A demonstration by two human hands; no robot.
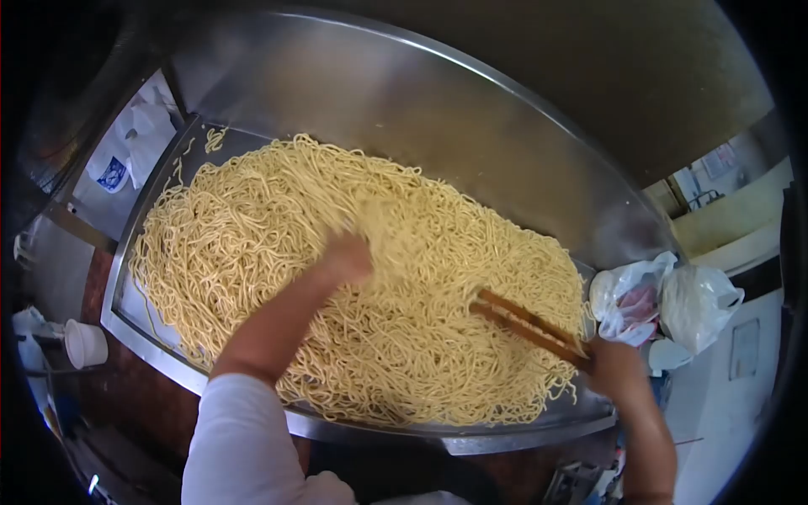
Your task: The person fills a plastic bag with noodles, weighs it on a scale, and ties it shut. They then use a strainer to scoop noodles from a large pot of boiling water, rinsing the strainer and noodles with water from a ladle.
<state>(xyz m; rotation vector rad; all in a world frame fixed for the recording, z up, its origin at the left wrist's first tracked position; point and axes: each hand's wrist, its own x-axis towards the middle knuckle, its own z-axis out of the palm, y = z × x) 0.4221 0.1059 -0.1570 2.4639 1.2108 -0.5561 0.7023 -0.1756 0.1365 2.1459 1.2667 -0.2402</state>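
A wide heap of yellow noodles (pixel 412 337) covers most of a shallow stainless steel tray (pixel 497 442). My left hand (pixel 347 257) is over the middle of the heap, smeared by motion. Blurred strands show just past its fingers, and I cannot make out whether it grips them. On the right, my right hand (pixel 619 370) is closed around the near end of a pair of thick wooden sticks (pixel 530 328). Their far ends rest at the noodles' surface, pointing up and left, with a narrow gap between them.
A tall steel back wall (pixel 404 84) rises behind the tray. Filled plastic bags (pixel 699 303) stand beside its right end. To the left are a white tub (pixel 86 343) and a white bag (pixel 150 139). A few stray noodles (pixel 215 139) lie in the tray's far left corner.
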